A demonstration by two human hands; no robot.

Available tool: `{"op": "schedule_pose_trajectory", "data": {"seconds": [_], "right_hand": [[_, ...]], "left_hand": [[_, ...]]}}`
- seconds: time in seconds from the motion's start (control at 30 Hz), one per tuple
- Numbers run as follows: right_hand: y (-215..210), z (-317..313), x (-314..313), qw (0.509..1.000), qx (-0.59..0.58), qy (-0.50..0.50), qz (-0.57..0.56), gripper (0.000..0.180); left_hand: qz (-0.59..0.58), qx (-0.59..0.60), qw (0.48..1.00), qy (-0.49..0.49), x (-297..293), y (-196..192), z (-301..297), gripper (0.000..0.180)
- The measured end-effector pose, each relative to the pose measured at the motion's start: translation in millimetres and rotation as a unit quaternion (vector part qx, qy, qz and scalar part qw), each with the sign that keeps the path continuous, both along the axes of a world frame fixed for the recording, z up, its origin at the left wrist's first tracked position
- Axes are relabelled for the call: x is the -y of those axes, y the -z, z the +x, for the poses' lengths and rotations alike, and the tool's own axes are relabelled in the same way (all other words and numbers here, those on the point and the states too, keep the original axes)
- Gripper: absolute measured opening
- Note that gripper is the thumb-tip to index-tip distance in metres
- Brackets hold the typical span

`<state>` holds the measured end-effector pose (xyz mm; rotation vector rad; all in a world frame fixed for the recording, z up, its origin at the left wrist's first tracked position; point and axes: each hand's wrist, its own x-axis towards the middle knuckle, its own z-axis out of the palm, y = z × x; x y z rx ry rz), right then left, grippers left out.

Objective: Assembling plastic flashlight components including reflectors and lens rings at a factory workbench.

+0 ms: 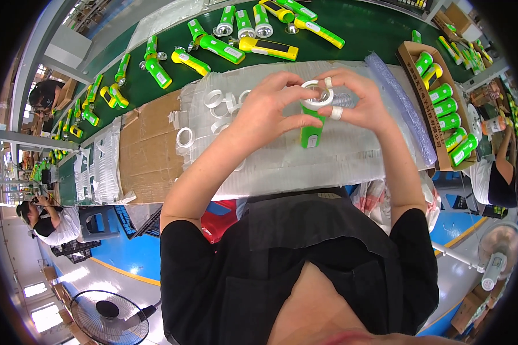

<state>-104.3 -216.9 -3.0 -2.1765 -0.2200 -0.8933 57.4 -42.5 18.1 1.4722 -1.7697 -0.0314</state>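
Note:
A green flashlight (312,137) stands upright in front of me, with a white ring (318,104) around its head. My left hand (270,109) is closed about the flashlight's head from the left, its thumb across the front just below the ring. From the right, my right hand (357,99) pinches the white ring between thumb and fingers; white bands wrap some of its fingertips. Shiny clear round parts (343,100) lie partly hidden behind the right hand. Left of my left hand, several loose white rings (214,99) lie on the worktop, with one white ring (185,137) apart from them.
Greyish sheeting (270,172) and brown cardboard (149,149) cover the worktop. Beyond runs a green conveyor belt (172,43) with several green and yellow flashlights (267,48). At right are a rolled bubble wrap (400,109) and a carton (440,141) of flashlights. Other people sit farther off.

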Motion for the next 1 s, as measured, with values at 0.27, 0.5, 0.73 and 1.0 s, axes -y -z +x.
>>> {"op": "schedule_pose_trajectory", "data": {"seconds": [0.27,0.5,0.73,1.0], "right_hand": [[-90,-2,3,0.93,-0.318,-0.064,-0.173,0.043],[-86,2,-2,0.909,-0.384,0.032,-0.16,0.044],[-59,4,-15,0.887,-0.368,0.239,-0.142,0.052],[-65,-4,-4,0.939,-0.292,0.141,-0.117,0.059]], "left_hand": [[0.056,-0.097,0.993,0.019,18,9,-26,0.041],[0.034,-0.1,0.994,0.02,23,17,-27,0.038],[0.056,-0.117,0.991,0.022,28,18,-26,0.039],[0.001,-0.141,0.99,0.026,28,19,-30,0.038]]}}
